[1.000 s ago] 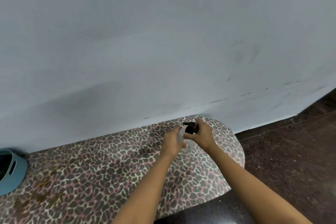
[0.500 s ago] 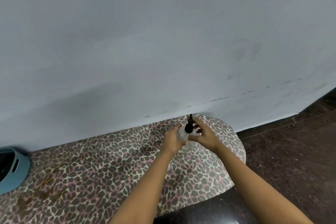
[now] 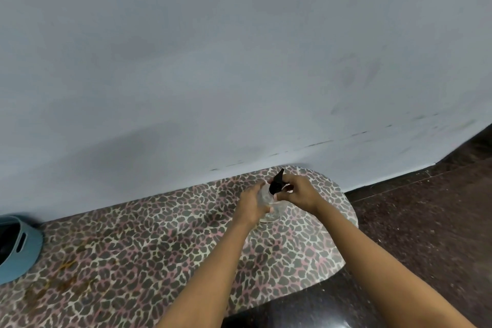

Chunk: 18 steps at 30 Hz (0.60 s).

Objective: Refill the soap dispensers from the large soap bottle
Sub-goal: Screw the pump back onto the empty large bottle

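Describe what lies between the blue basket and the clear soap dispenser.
Head view: from basket to dispenser, only bare leopard-print tablecloth, until the left hand gripping it.

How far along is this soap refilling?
Early, it seems. Done: nothing visibly filled. In hand: the left hand grips a clear dispenser on the table while the right hand pinches its black pump, likely unscrewing it. Left: pouring the soap; no large bottle is in view.
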Motion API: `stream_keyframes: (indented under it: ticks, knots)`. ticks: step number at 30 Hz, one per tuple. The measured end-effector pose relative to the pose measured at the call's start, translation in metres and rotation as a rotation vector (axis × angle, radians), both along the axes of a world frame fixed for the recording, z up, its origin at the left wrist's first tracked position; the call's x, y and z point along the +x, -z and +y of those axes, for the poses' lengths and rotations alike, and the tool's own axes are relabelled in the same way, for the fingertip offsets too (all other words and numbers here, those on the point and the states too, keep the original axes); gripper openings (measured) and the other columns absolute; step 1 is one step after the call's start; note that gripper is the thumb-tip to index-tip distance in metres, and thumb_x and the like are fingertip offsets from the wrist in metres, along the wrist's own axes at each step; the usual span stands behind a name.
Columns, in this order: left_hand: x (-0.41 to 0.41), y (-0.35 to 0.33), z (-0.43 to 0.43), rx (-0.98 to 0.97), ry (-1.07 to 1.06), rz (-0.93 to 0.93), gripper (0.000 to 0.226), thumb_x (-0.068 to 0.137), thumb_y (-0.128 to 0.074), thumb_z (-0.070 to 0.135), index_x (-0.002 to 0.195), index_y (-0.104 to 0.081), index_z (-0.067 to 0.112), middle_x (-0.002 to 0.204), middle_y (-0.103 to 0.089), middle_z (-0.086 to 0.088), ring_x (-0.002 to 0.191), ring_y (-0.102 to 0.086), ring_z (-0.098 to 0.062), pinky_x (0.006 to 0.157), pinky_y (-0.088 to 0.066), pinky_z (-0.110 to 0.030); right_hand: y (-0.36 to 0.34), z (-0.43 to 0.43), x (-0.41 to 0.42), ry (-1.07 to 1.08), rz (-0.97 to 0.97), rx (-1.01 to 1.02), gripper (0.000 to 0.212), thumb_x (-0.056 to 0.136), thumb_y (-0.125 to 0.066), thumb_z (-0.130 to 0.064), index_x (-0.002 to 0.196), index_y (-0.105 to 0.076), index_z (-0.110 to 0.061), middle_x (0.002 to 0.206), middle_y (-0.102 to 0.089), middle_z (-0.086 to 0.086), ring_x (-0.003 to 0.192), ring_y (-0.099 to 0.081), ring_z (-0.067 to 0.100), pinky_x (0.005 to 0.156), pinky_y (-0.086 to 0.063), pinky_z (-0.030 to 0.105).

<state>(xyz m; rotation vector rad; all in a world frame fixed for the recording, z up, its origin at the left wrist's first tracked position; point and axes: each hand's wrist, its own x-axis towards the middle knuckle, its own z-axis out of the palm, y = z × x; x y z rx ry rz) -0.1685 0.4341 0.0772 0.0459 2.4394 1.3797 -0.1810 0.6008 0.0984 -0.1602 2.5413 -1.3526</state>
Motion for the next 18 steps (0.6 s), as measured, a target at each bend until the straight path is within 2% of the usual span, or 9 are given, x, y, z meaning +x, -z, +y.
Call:
stream_keyframes:
  ticks: [4,7,10,14,18]
  knots:
    - [0.002,0.004,0.005,-0.045,-0.02,0.038,0.075,0.074,-0.075,0.006,0.139,-0.04,0.017,0.129,-0.057,-0.007,0.116,-0.057,-0.021,0.097,-0.047,-0.031,0.003,-0.008,0.007,0.074,0.117,0.101,0.038,0.073,-0.08,-0.012,0.109,-0.069,-0.007,0.098,-0.071,0.008,0.088,-0.065,0.021,0.078,-0.049,0.02]
    - [0.005,0.008,0.008,-0.056,-0.038,0.067,0.073,0.074,-0.074,0.005,0.138,-0.041,0.017,0.128,-0.058,-0.007,0.117,-0.057,-0.022,0.099,-0.048,-0.038,0.009,-0.015,0.016,0.168,0.169,0.096,0.032,0.074,-0.079,-0.013,0.104,-0.071,-0.007,0.095,-0.071,0.008,0.087,-0.064,0.02,0.077,-0.049,0.024]
    - [0.006,0.013,0.011,-0.059,-0.061,0.07,0.075,0.072,-0.075,0.006,0.138,-0.041,0.018,0.126,-0.059,-0.007,0.115,-0.058,-0.021,0.098,-0.048,-0.039,0.013,-0.024,0.023,0.25,0.224,0.139,0.03,0.076,-0.078,-0.016,0.103,-0.07,-0.008,0.091,-0.068,0.006,0.085,-0.059,0.018,0.073,-0.043,0.019]
    - [0.01,0.015,0.02,-0.058,-0.097,0.09,0.075,0.073,-0.076,0.011,0.138,-0.04,0.016,0.127,-0.058,-0.008,0.115,-0.058,-0.022,0.098,-0.048,-0.04,0.014,-0.039,0.028,0.414,0.243,0.148,0.029,0.078,-0.075,-0.013,0.104,-0.067,-0.005,0.093,-0.064,0.009,0.087,-0.059,0.021,0.078,-0.049,0.029]
    - [0.008,0.016,0.024,-0.041,-0.172,0.09,0.07,0.072,-0.078,0.019,0.133,-0.044,0.016,0.119,-0.062,-0.003,0.106,-0.062,-0.022,0.087,-0.054,-0.039,0.011,-0.042,0.019,0.377,0.226,0.163,0.026,0.078,-0.075,-0.011,0.102,-0.065,-0.007,0.095,-0.066,0.007,0.087,-0.061,0.019,0.074,-0.046,0.021]
